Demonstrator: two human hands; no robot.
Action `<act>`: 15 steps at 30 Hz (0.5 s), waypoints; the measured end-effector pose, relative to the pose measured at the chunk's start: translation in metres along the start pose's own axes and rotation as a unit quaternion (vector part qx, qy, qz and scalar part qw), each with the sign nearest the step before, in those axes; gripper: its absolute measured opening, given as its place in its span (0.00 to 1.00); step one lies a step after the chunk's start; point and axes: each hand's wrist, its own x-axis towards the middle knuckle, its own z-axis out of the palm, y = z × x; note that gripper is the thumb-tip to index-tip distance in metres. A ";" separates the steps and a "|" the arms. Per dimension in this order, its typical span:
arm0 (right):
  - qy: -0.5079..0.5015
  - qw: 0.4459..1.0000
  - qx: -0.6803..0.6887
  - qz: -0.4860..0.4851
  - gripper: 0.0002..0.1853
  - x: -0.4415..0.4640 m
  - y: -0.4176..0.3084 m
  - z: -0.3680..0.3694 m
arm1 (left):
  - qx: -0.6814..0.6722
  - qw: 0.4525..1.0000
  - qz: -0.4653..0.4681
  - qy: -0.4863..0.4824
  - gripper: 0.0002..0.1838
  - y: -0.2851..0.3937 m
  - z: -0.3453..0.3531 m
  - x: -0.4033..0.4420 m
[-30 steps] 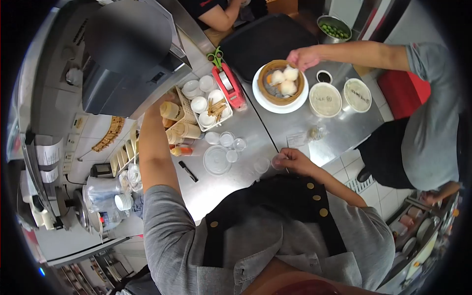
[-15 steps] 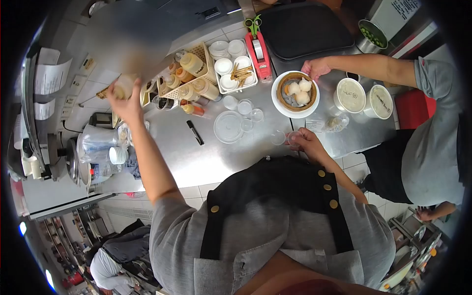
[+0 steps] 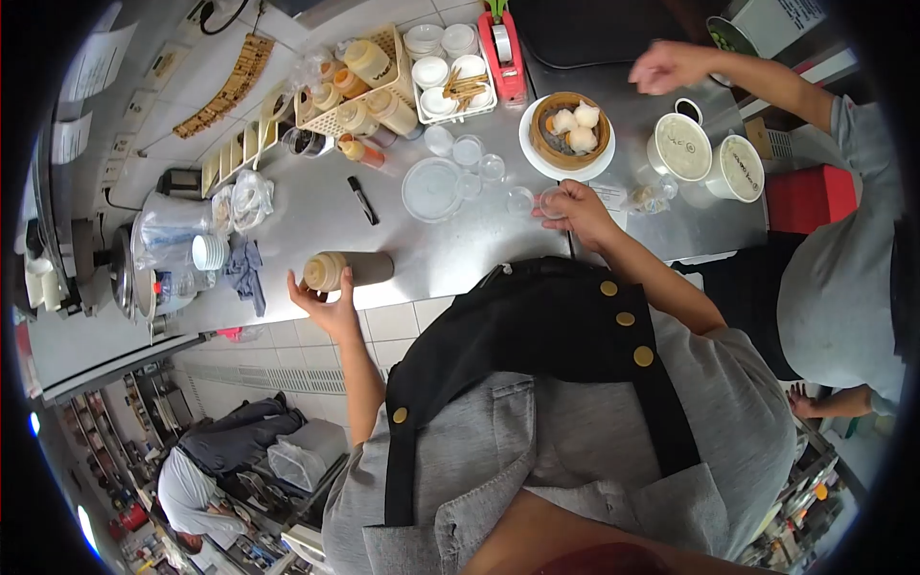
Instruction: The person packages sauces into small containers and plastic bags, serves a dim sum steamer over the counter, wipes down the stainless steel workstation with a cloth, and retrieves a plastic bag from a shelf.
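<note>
My left hand (image 3: 329, 309) is wrapped round the capped end of a squeeze bottle (image 3: 369, 267) with a brownish sauce, held over the steel counter's front edge. In my right hand (image 3: 580, 213) is a small clear cup (image 3: 553, 202), pinched by the fingers. Another clear cup (image 3: 519, 200) is just left of it. Several clear cups and lids, one large lid (image 3: 431, 190) among them, lie between my hands. Beyond my right hand, a bamboo steamer (image 3: 548, 153) of dumplings (image 3: 582, 139) rests on a white plate (image 3: 528, 123).
A basket of sauce bottles (image 3: 401, 59), a tray of small dishes (image 3: 493, 91) and a red tape dispenser (image 3: 513, 72) line the back. A black marker (image 3: 363, 200) lies at centre left. At the right are lidded tubs (image 3: 680, 147) and a co-worker's hand (image 3: 668, 67).
My left hand has come from the back left down to the counter's front edge with the bottle. The co-worker's hand has let go of the steamer and moved right.
</note>
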 end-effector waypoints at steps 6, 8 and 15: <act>-0.002 1.000 -0.031 -0.003 0.08 0.021 0.007 0.016 | -0.056 0.996 -0.046 -0.051 0.53 -0.038 0.055 -0.025; -0.013 0.997 -0.079 -0.017 0.09 0.032 0.013 0.018 | -0.012 0.989 0.090 -0.119 0.48 -0.030 0.069 -0.013; -0.033 0.989 -0.134 -0.059 0.09 0.035 -0.003 0.040 | 0.375 0.800 0.368 -0.288 0.37 0.090 0.082 -0.003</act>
